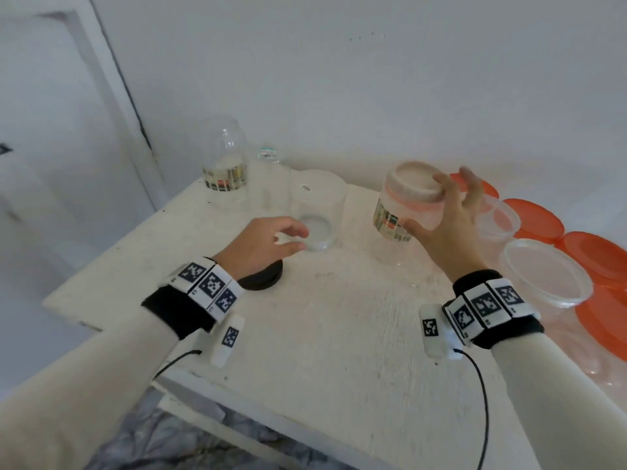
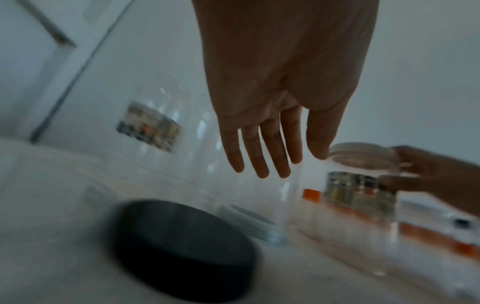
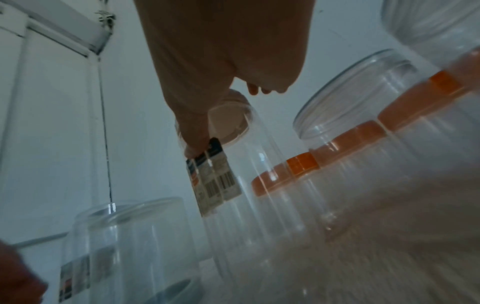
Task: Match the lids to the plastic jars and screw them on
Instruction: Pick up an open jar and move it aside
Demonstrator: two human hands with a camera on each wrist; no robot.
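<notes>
A clear plastic jar (image 1: 390, 222) with a striped label and a beige lid (image 1: 412, 179) on top stands at the table's middle right. My right hand (image 1: 437, 212) grips it near the top, thumb on the wall, index finger on the lid's rim; in the right wrist view the thumb (image 3: 194, 148) presses beside the label. My left hand (image 1: 298, 239) hovers with relaxed fingers (image 2: 262, 164) just in front of an open clear jar (image 1: 319, 205), holding nothing. A black lid (image 1: 264, 278) lies flat on the table under my left wrist, large in the left wrist view (image 2: 182, 246).
A labelled clear jar (image 1: 224, 164) stands at the back left by the wall. Two wide open clear jars (image 1: 546, 266) and several orange lids (image 1: 532, 218) crowd the right side. The white table (image 1: 339, 334) ends at a near edge and a left edge.
</notes>
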